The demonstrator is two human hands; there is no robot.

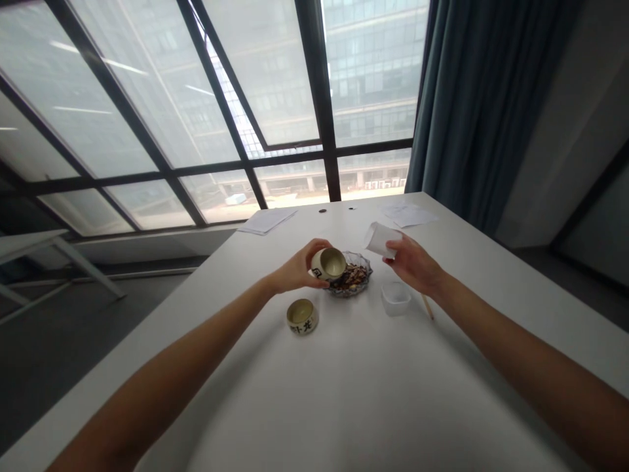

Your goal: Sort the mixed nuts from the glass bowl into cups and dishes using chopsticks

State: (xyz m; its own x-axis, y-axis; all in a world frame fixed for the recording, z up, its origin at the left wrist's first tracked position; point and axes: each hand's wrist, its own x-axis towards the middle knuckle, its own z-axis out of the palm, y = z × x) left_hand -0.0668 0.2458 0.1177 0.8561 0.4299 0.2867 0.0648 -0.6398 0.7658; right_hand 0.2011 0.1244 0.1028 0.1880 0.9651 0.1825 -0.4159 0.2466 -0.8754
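Hands were apart: left hand (303,265) gripped tilted ceramic cup (331,263), right hand (415,263) gripped tilted white cup (378,238). Glass bowl (350,293) sat between them; second ceramic cup (303,318) stood near left hand.

Tilted cup (332,262) and standing cup (302,319): ceramic by the look, smooth, faintly glossy
White cup (380,240): matt – paper or plastic, I can't tell from here
Fluted dish (368,282): clear, shiny, ridged; glass or plastic
Tub (396,303): translucent plastic, smooth
Counter (295,413): smooth, dull sheen
Curtain (464,111): cloth – matt, folded
Window (265,59): glass, glossy with reflections
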